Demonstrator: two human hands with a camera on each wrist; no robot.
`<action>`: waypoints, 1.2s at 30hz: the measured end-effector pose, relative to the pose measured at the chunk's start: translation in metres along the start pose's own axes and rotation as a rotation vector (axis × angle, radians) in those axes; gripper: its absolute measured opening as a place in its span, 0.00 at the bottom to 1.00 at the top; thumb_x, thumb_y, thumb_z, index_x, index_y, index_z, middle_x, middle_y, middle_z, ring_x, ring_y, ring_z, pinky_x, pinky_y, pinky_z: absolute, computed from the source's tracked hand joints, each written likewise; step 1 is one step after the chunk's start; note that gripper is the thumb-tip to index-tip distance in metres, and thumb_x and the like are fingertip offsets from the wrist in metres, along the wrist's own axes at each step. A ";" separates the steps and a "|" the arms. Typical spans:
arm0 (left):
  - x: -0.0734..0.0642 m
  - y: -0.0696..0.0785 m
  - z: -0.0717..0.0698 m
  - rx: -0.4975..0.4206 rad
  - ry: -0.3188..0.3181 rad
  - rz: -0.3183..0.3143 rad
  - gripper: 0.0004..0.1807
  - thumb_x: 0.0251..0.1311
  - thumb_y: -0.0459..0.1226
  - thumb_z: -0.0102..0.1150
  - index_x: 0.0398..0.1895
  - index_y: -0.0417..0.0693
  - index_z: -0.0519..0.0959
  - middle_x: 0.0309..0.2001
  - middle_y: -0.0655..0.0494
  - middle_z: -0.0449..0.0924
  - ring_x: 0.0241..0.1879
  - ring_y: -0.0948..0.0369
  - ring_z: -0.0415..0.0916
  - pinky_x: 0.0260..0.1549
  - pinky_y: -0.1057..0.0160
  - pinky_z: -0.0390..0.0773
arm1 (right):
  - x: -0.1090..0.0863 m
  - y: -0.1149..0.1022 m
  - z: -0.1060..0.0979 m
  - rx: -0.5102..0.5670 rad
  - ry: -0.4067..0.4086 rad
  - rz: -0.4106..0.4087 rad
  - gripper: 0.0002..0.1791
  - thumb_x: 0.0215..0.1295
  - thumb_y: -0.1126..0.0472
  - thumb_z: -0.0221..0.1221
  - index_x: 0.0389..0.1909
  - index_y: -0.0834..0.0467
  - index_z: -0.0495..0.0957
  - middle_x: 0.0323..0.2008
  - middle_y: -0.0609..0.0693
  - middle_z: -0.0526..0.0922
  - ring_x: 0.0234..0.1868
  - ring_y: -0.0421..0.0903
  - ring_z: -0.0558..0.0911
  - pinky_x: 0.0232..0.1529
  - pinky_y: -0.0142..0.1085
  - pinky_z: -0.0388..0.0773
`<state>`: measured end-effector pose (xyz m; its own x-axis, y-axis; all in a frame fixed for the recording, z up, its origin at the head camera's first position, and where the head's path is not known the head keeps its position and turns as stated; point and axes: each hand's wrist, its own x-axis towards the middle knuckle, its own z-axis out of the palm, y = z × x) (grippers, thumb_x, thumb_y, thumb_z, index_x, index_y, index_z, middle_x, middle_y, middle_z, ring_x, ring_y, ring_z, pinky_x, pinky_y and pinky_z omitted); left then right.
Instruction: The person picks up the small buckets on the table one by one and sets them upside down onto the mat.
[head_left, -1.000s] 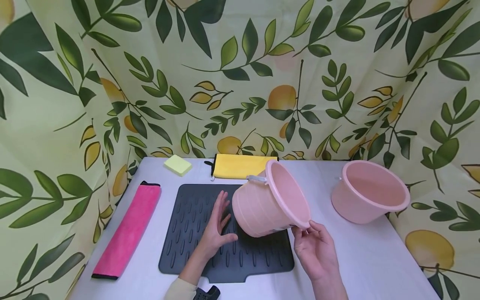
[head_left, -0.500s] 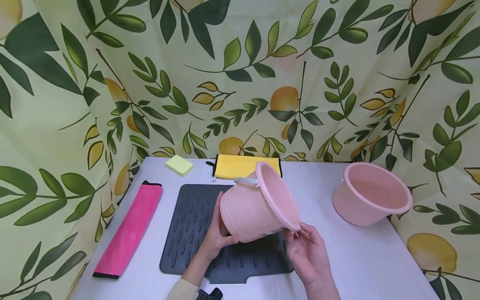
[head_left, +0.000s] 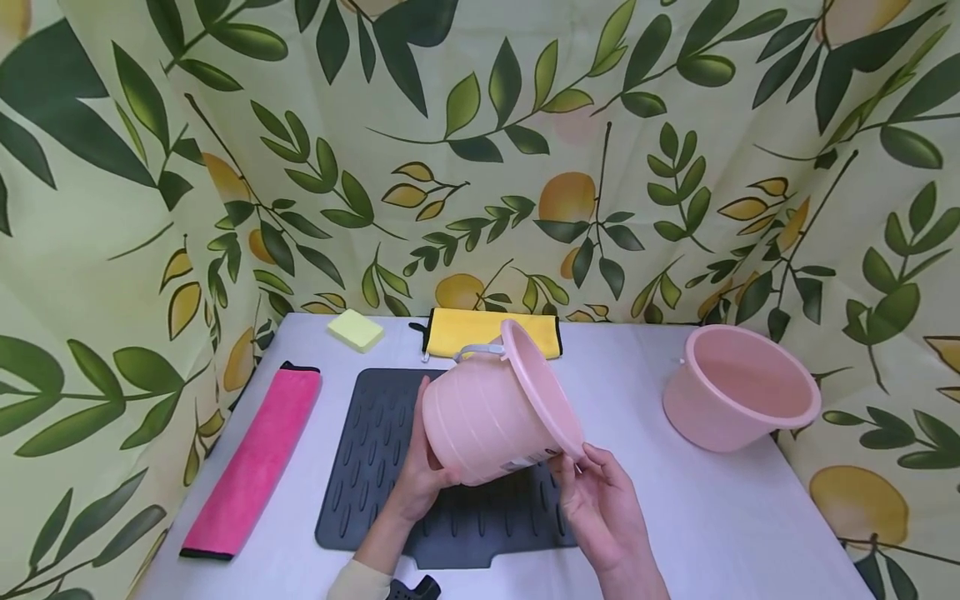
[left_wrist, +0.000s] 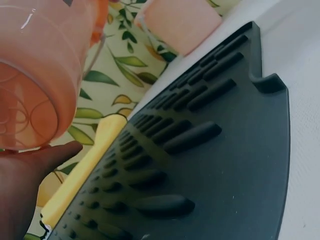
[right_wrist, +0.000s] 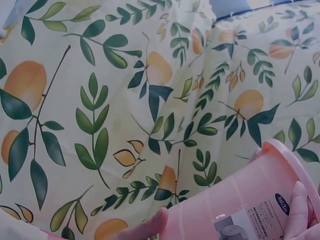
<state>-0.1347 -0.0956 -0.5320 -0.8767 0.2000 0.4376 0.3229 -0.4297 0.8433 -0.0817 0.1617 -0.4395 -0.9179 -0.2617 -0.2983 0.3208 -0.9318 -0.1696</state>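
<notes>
A pink plastic bucket (head_left: 480,417) is held tilted above the dark grey drying mat (head_left: 360,467), its mouth facing right and its grey handle (head_left: 480,350) lying at the upper rim. My left hand (head_left: 420,467) cups the base end, thumb underneath; the left wrist view shows the bucket's round bottom (left_wrist: 25,107) beside this hand (left_wrist: 25,180). With fingertips and thumb, my right hand (head_left: 603,500) pinches the lower rim. A printed label (right_wrist: 250,220) shows on the bucket's side in the right wrist view, with right-hand fingers (right_wrist: 297,212) next to it.
Another pink bucket (head_left: 697,408) stands upright on the table's right. Behind the mat lie a folded yellow cloth (head_left: 457,329) and a pale yellow sponge (head_left: 356,331). A folded pink cloth (head_left: 255,458) lies at left. Leaf-patterned curtains (head_left: 480,183) enclose the table (head_left: 720,533).
The left hand has moved from just beside the bucket onto its base. The bucket has shifted left, with the right hand keeping its pinch on the rim.
</notes>
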 end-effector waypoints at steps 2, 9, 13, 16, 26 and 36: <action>-0.001 0.000 -0.001 -0.007 -0.001 0.008 0.70 0.61 0.47 0.77 0.90 0.63 0.30 0.85 0.49 0.47 0.78 0.50 0.56 0.65 0.49 0.78 | 0.001 0.001 0.000 -0.001 0.022 -0.003 0.23 0.89 0.59 0.47 0.77 0.56 0.57 0.55 0.53 0.74 0.47 0.44 0.83 0.64 0.28 0.73; -0.002 -0.002 -0.002 0.004 0.020 0.026 0.69 0.61 0.48 0.76 0.90 0.64 0.32 0.84 0.48 0.50 0.77 0.48 0.57 0.64 0.48 0.80 | 0.004 0.003 0.002 -0.019 0.082 -0.008 0.26 0.88 0.59 0.51 0.78 0.53 0.54 0.56 0.52 0.74 0.48 0.42 0.83 0.64 0.27 0.73; -0.002 0.001 -0.002 0.017 0.033 0.029 0.70 0.60 0.49 0.78 0.90 0.65 0.32 0.83 0.48 0.50 0.77 0.48 0.57 0.64 0.49 0.79 | 0.004 0.004 0.003 -0.051 0.071 -0.010 0.27 0.88 0.59 0.50 0.79 0.54 0.54 0.60 0.52 0.73 0.49 0.41 0.83 0.65 0.26 0.72; -0.001 0.003 -0.002 0.024 0.032 0.038 0.70 0.59 0.50 0.79 0.90 0.65 0.32 0.84 0.47 0.49 0.78 0.48 0.57 0.64 0.48 0.79 | 0.005 0.003 0.003 -0.073 0.063 -0.012 0.27 0.88 0.59 0.49 0.79 0.54 0.53 0.62 0.52 0.72 0.50 0.41 0.83 0.65 0.26 0.72; 0.001 0.007 -0.001 0.037 0.022 0.042 0.71 0.60 0.42 0.79 0.90 0.56 0.31 0.84 0.45 0.48 0.77 0.47 0.57 0.62 0.48 0.81 | 0.010 0.000 0.002 -0.090 0.112 -0.040 0.32 0.85 0.58 0.57 0.79 0.54 0.52 0.63 0.52 0.69 0.49 0.40 0.83 0.66 0.26 0.71; 0.000 0.010 -0.003 0.063 0.061 0.039 0.69 0.60 0.44 0.79 0.91 0.59 0.35 0.83 0.46 0.50 0.77 0.48 0.59 0.63 0.50 0.81 | 0.013 0.001 -0.006 -0.208 0.060 -0.049 0.30 0.87 0.54 0.54 0.79 0.56 0.52 0.62 0.52 0.70 0.49 0.40 0.81 0.69 0.28 0.71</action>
<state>-0.1328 -0.1020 -0.5244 -0.8822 0.1297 0.4527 0.3776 -0.3794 0.8447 -0.0920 0.1584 -0.4491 -0.9202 -0.1963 -0.3388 0.3231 -0.8696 -0.3735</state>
